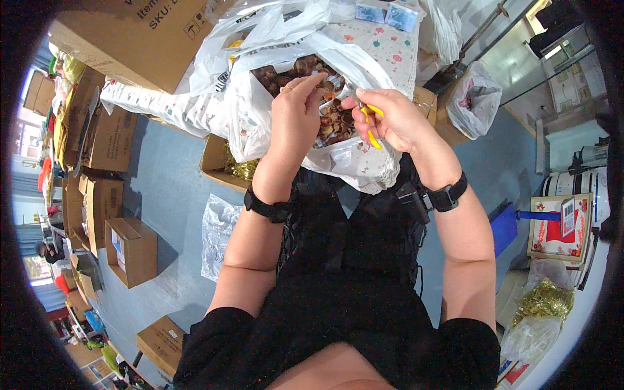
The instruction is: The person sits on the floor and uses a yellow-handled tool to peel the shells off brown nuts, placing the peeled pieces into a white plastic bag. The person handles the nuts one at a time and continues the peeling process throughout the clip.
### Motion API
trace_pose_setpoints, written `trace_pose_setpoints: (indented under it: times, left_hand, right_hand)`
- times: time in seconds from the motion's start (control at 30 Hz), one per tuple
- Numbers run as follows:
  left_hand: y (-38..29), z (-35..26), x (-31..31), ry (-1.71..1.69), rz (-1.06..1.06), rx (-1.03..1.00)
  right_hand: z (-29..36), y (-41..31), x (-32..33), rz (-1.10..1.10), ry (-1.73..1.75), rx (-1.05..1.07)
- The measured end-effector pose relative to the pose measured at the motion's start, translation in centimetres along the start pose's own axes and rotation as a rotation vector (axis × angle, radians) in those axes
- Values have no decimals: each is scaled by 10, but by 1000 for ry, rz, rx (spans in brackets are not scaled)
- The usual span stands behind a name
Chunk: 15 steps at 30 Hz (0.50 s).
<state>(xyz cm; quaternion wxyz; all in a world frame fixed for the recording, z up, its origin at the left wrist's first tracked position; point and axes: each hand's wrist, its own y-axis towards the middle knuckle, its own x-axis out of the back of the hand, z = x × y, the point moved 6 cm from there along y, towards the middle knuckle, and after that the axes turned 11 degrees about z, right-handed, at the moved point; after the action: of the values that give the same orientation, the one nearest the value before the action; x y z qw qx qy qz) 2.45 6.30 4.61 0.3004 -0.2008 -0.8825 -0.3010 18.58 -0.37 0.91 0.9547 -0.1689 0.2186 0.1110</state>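
Observation:
My right hand (390, 117) grips a small hand tool with yellow handles (373, 139), pliers or scissors. Its metal end points up and away from me, partly covered by my fingers. My left hand (295, 112) hovers to the left over brown nuts, its fingers pointing towards the right; whether something small sits between thumb and fingers I cannot tell. Below both hands lies an opened white plastic bag (253, 114). Whole dark brown nuts (273, 78), which look like chestnuts, fill its far part. Broken brown shells (336, 124) lie nearer to me.
A patterned tablecloth (380, 46) covers the table, with two blue printed papers (400, 17) at its far edge. A large cardboard box (131, 44) stands at the left. A lined bin (473, 100) is at right; an open carton with gold tinsel (239, 163) sits below the table edge.

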Motion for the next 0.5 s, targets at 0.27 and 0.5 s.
trace_pose_setpoints:
  times: [0.27, 0.5]
  left_hand:
    - [-4, 26, -24, -850, 41, 316]
    - [-9, 30, -32, -1038, 91, 382]
  right_hand:
    - [-13, 2, -14, 79, 215, -43]
    - [-17, 1, -28, 90, 207, -45]
